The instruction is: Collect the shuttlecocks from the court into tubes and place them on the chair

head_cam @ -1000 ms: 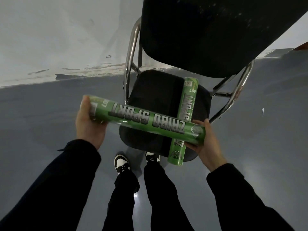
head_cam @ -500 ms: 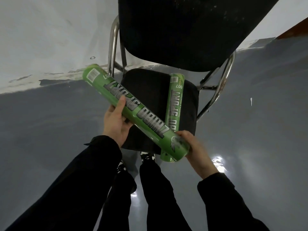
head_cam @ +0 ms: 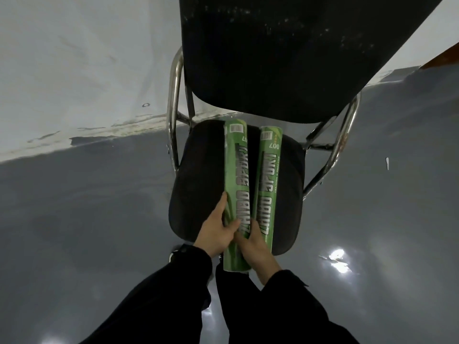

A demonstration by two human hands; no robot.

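Two green shuttlecock tubes lie lengthwise, side by side, on the black seat of the chair (head_cam: 196, 184). The left tube (head_cam: 236, 175) sticks out past the seat's front edge toward me. My left hand (head_cam: 217, 232) grips its left side and my right hand (head_cam: 255, 249) holds its near end from the right. The right tube (head_cam: 269, 180) rests on the seat with no hand around it, though my right hand lies close against its near end. No shuttlecocks are visible.
The chair has a black backrest (head_cam: 285, 58) and chrome tube legs (head_cam: 173, 115). It stands on a glossy grey floor (head_cam: 87, 219) by a white wall (head_cam: 74, 58). My legs and shoes are just below the seat's front.
The tube I hold has swung from lying crosswise over the chair to lying parallel beside the other tube. Both hands have come together at its near end.
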